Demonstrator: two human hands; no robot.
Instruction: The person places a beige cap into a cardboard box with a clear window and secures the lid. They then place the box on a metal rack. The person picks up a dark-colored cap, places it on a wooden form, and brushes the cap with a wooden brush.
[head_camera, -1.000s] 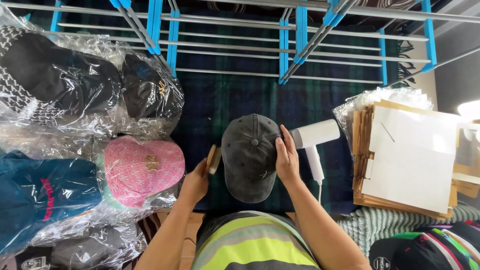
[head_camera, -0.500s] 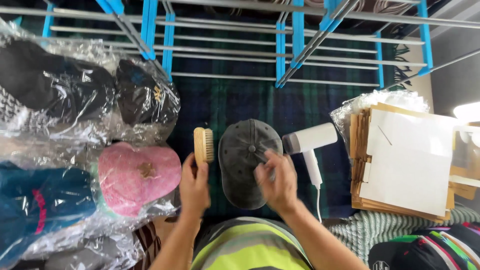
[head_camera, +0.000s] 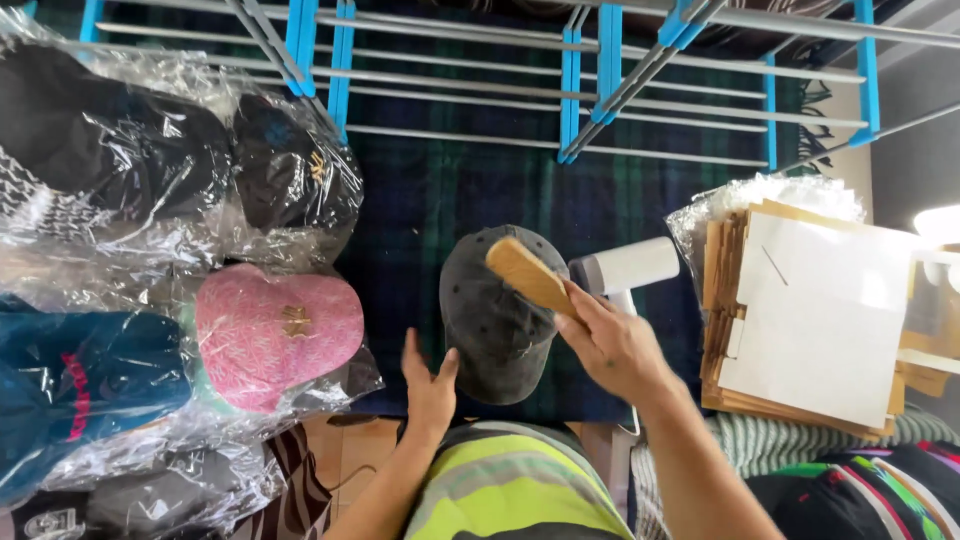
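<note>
A dark grey cap lies on a dark plaid cloth, right in front of me. My right hand grips a wooden brush by its handle, and the brush head rests on the top right of the cap. My left hand holds nothing; its fingers are spread just beside the cap's lower left edge. A white hair dryer lies just right of the cap, partly hidden behind my right hand.
Several caps in clear plastic bags are piled at the left: a pink one, a black one and a blue one. A stack of cardboard sheets sits at the right. A blue and grey drying rack spans the back.
The brush has passed from my left hand to my right hand, which now lays it on the cap. My left hand has dropped, free, to the cap's lower left.
</note>
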